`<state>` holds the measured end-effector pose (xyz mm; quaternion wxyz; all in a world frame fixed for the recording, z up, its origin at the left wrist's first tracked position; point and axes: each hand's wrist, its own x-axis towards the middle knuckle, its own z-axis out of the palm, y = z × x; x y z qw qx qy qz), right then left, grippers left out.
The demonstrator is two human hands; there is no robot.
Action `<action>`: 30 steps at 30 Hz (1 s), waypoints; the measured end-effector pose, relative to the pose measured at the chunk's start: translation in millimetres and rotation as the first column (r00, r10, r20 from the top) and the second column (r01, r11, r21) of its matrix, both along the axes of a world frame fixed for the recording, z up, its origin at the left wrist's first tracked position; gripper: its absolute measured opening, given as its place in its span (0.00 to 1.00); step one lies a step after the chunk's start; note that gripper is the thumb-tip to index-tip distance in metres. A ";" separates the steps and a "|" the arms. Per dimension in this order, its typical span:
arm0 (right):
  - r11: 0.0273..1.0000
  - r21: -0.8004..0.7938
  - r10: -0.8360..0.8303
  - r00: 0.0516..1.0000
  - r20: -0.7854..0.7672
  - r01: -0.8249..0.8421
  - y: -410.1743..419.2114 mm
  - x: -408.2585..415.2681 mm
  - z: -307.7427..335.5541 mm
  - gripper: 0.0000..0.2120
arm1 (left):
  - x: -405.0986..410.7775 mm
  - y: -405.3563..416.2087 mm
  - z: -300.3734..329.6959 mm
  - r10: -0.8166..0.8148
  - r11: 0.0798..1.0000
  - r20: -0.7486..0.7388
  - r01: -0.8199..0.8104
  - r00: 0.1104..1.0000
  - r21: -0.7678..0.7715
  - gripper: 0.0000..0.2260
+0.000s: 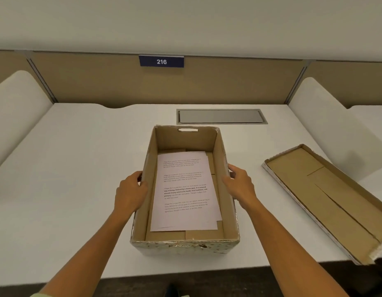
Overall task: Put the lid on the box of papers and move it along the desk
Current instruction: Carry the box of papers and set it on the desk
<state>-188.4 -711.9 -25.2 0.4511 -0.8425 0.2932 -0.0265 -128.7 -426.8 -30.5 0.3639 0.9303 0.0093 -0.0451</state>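
Note:
An open cardboard box [187,247] stands in the middle of the white desk [78,168], with printed sheets of paper [185,189] lying flat inside. My left hand [130,191] presses against the box's left wall, fingers curled over its rim. My right hand [239,183] grips the right wall in the same way. The lid [327,200] lies upside down on the desk to the right, its brown inside facing up, with its near corner hanging over the desk's front edge.
A grey metal cable hatch [221,116] is set into the desk just behind the box. A tan partition with a blue "216" sign [161,61] closes off the back. White curved dividers [16,108] stand at both sides.

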 end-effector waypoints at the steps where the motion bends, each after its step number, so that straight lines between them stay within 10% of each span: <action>1: 1.000 -0.019 -0.013 1.000 -0.004 0.013 1.2 -0.2 -1.2 0.23 | -0.7 -0.3 -0.8 0.015 1.000 0.000 -0.015 1.000 -0.023 0.17; 16: 0.991 0.105 -0.091 0.994 0.065 0.084 0.8 -17.9 0.2 0.24 | -0.4 -3.0 12.0 0.040 0.985 -0.122 -0.059 0.992 -0.163 0.27; 30: 0.984 0.176 -0.037 0.990 0.137 0.013 -84.8 -116.8 10.7 0.23 | -92.4 -91.7 70.9 -0.024 0.974 0.223 0.073 0.975 -0.215 0.21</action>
